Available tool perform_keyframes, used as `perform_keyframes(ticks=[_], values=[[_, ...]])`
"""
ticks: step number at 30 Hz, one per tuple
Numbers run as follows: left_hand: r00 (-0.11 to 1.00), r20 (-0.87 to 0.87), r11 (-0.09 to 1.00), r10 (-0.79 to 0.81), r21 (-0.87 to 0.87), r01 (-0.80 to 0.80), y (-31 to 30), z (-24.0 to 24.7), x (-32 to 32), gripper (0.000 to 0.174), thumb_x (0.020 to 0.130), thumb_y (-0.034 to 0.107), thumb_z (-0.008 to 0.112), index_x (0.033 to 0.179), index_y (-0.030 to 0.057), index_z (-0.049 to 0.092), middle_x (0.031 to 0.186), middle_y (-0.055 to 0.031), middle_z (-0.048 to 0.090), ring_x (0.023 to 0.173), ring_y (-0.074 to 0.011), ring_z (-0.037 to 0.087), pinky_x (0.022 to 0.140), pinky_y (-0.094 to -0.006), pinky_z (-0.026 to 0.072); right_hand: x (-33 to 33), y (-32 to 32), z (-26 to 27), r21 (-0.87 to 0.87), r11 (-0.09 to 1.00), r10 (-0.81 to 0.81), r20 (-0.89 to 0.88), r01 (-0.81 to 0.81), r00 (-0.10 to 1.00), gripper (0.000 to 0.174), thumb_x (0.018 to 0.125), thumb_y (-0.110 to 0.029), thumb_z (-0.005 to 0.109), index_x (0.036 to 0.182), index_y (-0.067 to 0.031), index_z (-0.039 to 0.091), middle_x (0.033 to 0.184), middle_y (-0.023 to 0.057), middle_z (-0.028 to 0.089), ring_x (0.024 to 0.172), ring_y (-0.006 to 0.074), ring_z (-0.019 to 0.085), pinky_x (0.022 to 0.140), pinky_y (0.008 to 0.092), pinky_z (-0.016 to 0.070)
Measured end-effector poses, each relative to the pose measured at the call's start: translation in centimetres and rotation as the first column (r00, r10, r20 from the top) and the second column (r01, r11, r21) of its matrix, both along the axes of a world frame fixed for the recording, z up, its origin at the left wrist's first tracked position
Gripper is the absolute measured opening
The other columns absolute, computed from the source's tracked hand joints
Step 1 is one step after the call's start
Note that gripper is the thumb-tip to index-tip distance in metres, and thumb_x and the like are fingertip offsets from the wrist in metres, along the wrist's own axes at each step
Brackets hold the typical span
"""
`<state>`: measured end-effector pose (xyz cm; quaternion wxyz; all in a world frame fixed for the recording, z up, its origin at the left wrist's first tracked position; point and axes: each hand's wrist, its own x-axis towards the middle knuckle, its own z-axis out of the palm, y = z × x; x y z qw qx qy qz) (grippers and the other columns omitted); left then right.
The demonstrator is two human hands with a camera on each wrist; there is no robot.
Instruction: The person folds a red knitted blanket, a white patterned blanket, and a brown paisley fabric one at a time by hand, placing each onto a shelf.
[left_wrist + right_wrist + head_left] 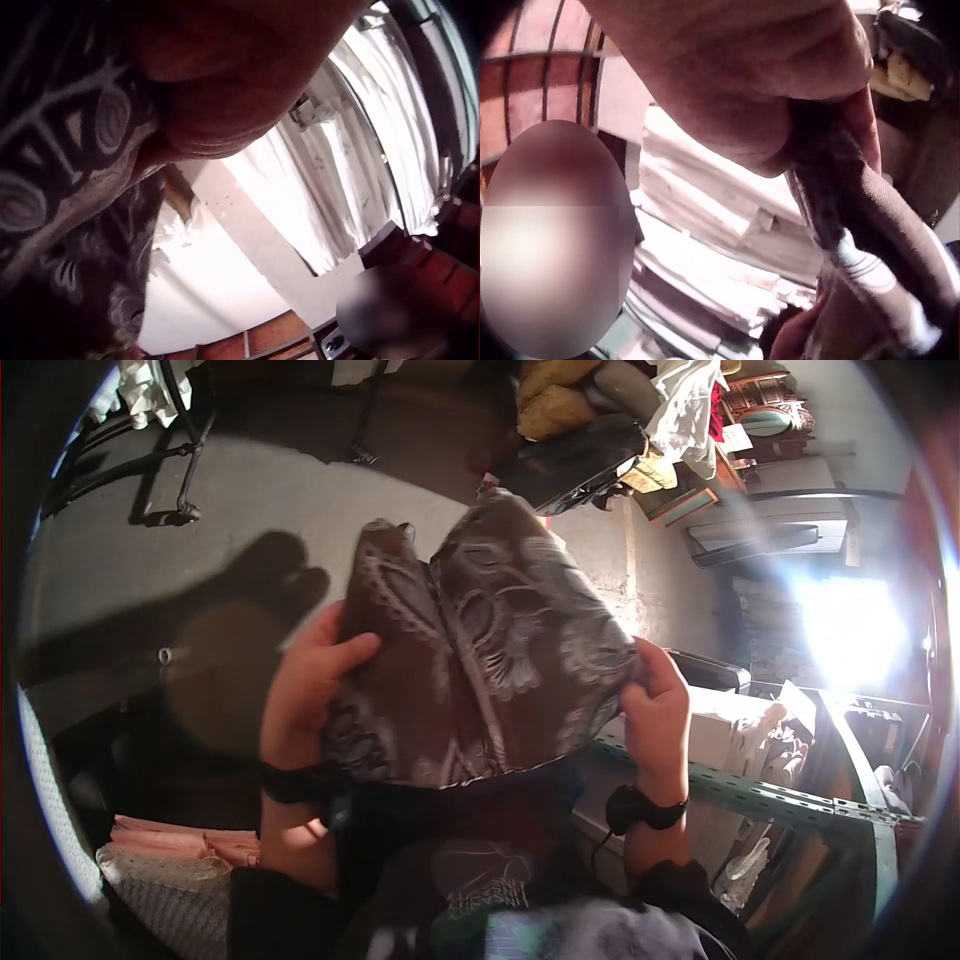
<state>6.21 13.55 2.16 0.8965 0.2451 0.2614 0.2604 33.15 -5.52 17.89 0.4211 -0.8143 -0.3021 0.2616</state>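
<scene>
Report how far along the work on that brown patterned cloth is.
Done, it seems: pink folded fabrics lie stacked at lower left. In hand: the left hand and right hand grip the brown patterned cloth by opposite edges, held up in the air. Left: the cloth is bunched and creased, not yet folded or set down.

The concrete floor [260, 490] lay open at the far left, the widest passage. A black metal stand [175, 455] bounded its far edge; a heap of bags [575, 455] closed the far centre. A green shelf rail [790, 800] blocked the near right. Folded pink fabric [190, 840] occupied the near left. The cloth [480, 660], gripped by the left hand [305, 690] and right hand [655, 705], filled the centre.
</scene>
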Motion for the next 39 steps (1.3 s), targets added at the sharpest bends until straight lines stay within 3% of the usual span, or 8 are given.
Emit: perform_keyframes(ticks=[8,13,18,22,25,33,35,39], values=[[0.736,-0.663,0.733,0.14,0.569,0.373,-0.5,-0.9,-0.1,0.03,0.096,0.015,0.069,0.11,-0.008,0.056,0.099,-0.0276,0.068,0.085,-0.0378,0.067,0.082,-0.0446,0.0536,9.2,-10.0,-11.3,-0.215,0.954,-0.264,-0.272,0.208,0.925,0.046,0.084,0.003,0.058,0.13,0.0042,0.063,0.097,0.0035,0.066,0.085,0.0105,0.062,0.073,0.0278,0.0536],[0.512,-0.835,0.677,0.201,0.496,0.544,-2.6,-1.9,1.9,0.057,0.093,0.012,0.071,0.137,-0.0102,0.044,0.125,-0.0368,0.061,0.121,-0.0526,0.059,0.102,-0.0506,0.0506,8.3,-11.9,-14.4,-0.394,0.909,-0.156,-0.012,0.139,0.988,0.043,0.083,-0.006,0.063,0.125,0.0053,0.064,0.098,0.0072,0.067,0.09,0.0155,0.06,0.081,0.0311,0.0501],[0.498,-0.548,0.19,0.673,0.778,0.599,-4.3,-2.4,3.8,0.071,0.087,0.005,0.077,0.148,-0.0025,0.042,0.147,-0.0295,0.05,0.139,-0.0447,0.048,0.118,-0.0539,0.0386,5.7,-9.1,-11.0,-0.462,0.875,0.377,0.463,-0.145,0.802,0.077,0.086,-0.022,0.077,0.152,0.0003,0.043,0.155,0.0264,0.045,0.144,0.0441,0.042,0.12,0.0474,0.0362],[0.856,-0.517,0.266,-0.002,0.825,0.499,-5.1,-0.8,4.6,0.069,0.082,0.021,0.085,0.14,0.0004,0.053,0.144,-0.0229,0.055,0.143,-0.042,0.044,0.123,-0.059,0.0281,2.0,-5.2,-9.3,-0.563,0.732,0.642,0.383,-0.383,0.664,0.088,0.082,-0.032,0.084,0.153,-0.0009,0.043,0.161,0.0262,0.039,0.151,0.0443,0.034,0.125,0.0511,0.0295],[0.682,-0.666,-0.12,-0.302,0.736,0.666,-6.2,-0.7,5.2,0.082,0.08,0.048,0.084,0.142,0.0009,0.058,0.154,-0.0198,0.052,0.152,-0.0377,0.037,0.13,-0.0561,0.013,2.6,-4.9,-11.8,-0.62,0.725,0.648,0.466,-0.301,0.602,0.083,0.081,-0.029,0.084,0.15,-0.0008,0.047,0.158,0.0259,0.043,0.149,0.0439,0.038,0.122,0.0494,0.0337],[0.682,-0.626,-0.062,-0.378,0.753,0.656,-7.5,-0.1,5.7,0.081,0.072,0.02,0.091,0.143,0.0046,0.057,0.155,-0.018,0.049,0.151,-0.0341,0.039,0.131,-0.0494,0.0196,9.4,-6.8,-13.5,-0.254,0.966,0.181,0.496,-0.058,0.849,0.012,0.096,-0.009,0.062,0.104,-0.0027,0.067,0.09,0.0144,0.068,0.08,0.029,0.063,0.078,0.0393,0.0525],[0.714,-0.626,-0.04,-0.315,0.76,0.649,-8.3,-0.9,5.7,0.081,0.071,0.013,0.089,0.144,0.005,0.055,0.155,-0.0177,0.05,0.151,-0.0334,0.039,0.131,-0.0485,0.0208,12.0,-7.5,-12.7,-0.1,0.936,-0.251,0.485,0.339,0.837,0.015,0.102,-0.016,0.063,0.104,-0.0027,0.069,0.09,0.0055,0.07,0.08,0.0107,0.059,0.074,0.0319,0.0509],[0.748,-0.577,0.025,-0.328,0.786,0.618,-8.0,-1.0,5.3,0.072,0.077,0.002,0.075,0.146,0.0045,0.054,0.155,-0.0178,0.05,0.151,-0.0314,0.04,0.131,-0.0488,0.0227,16.7,-12.0,-12.7,0.036,0.824,-0.567,0.036,0.566,0.823,0.037,0.099,-0.019,0.067,0.129,0.0008,0.056,0.106,0.0091,0.07,0.092,0.0168,0.064,0.083,0.0359,0.0537]])
